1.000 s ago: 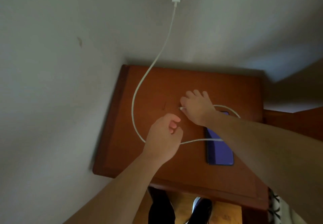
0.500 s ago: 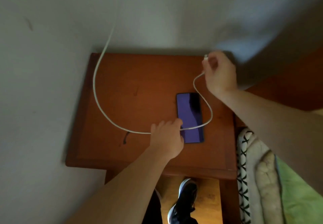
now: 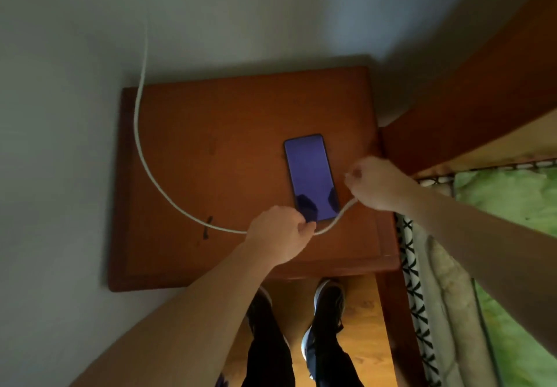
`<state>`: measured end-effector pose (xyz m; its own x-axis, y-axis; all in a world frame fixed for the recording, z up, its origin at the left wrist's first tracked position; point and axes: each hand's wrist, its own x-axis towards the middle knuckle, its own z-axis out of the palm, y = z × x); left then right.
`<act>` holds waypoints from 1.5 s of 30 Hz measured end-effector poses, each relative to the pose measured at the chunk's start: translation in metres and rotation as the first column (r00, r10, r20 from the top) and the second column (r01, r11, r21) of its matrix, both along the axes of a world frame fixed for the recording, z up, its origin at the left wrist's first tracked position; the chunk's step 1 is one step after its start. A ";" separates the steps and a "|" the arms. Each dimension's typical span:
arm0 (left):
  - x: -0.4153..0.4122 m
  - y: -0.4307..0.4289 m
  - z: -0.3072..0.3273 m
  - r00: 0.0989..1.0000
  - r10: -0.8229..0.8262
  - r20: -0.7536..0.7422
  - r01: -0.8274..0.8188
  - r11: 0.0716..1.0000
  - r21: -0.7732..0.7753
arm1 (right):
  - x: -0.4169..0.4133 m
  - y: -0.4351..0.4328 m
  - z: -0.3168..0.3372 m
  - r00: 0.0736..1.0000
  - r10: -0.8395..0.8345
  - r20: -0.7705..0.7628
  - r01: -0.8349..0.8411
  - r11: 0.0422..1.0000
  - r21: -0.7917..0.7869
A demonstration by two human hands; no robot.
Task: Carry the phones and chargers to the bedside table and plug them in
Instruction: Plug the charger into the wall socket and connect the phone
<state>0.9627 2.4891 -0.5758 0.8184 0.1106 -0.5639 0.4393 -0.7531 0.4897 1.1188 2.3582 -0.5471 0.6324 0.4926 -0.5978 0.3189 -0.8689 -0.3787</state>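
Observation:
A dark phone (image 3: 310, 175) lies screen up on the wooden bedside table (image 3: 211, 151), towards its right side. A white charger cable (image 3: 150, 172) drops down the wall, curves over the table and passes the phone's near end. My left hand (image 3: 278, 232) grips the cable just in front of the phone's near end. My right hand (image 3: 376, 183), right of the phone, pinches the cable's free end. The charger plug on the wall is out of view.
Grey walls stand behind and left of the table. A wooden bed frame (image 3: 482, 85) and a bed with green bedding (image 3: 512, 205) and a patterned blanket (image 3: 413, 266) lie to the right. My shoes (image 3: 328, 299) stand on the wooden floor below.
My right hand has brought the cable end from the table's far right corner down beside the phone. My left hand has closed on the cable. The view has tilted downward.

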 end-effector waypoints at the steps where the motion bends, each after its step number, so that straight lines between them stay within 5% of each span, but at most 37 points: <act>1: -0.001 0.002 0.001 0.999 -0.035 -0.015 0.035 0.999 0.001 | -0.010 -0.008 0.002 0.993 -0.029 -0.111 0.020 0.997 -0.079; 4: -0.001 0.004 0.003 0.999 -0.040 0.025 0.039 0.999 0.027 | -0.037 -0.032 0.013 0.838 -0.220 -0.500 0.075 0.953 -0.293; 7: 0.008 0.000 0.000 0.981 -0.083 0.178 0.065 0.992 0.105 | -0.058 -0.041 0.011 0.643 -0.355 -0.678 0.278 0.934 -0.225; 12: 0.041 0.002 -0.006 0.805 -0.591 0.048 0.508 0.729 0.459 | -0.090 -0.038 -0.023 0.659 -0.558 -0.504 0.671 0.739 0.060; 16: 0.068 0.000 -0.009 0.582 -0.808 -0.090 0.726 0.467 0.504 | -0.111 -0.046 -0.049 0.784 -0.559 -0.271 0.615 0.761 0.209; 19: 0.080 0.005 -0.008 0.473 -0.878 -0.073 0.761 0.366 0.535 | -0.116 -0.046 -0.054 0.811 -0.563 -0.159 0.583 0.757 0.296; 26: 0.092 0.015 0.002 0.564 -0.805 0.184 0.667 0.576 0.472 | -0.114 -0.037 -0.043 0.694 -0.666 -0.273 0.701 0.540 0.466; 32: 0.101 0.023 0.022 0.689 -0.691 0.221 0.629 0.721 0.291 | -0.102 -0.032 -0.021 0.584 -0.720 -0.376 0.779 0.365 0.511; 45: 0.104 0.025 0.027 0.684 -0.702 0.199 0.652 0.711 0.264 | -0.090 -0.027 -0.015 0.703 -0.711 -0.010 0.608 0.595 0.525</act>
<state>1.0666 2.5142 -0.5492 0.8163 -0.4672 -0.3398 -0.3509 -0.8683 0.3506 1.0293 2.3316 -0.5623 0.9644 0.0677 -0.2558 -0.1651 -0.6013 -0.7818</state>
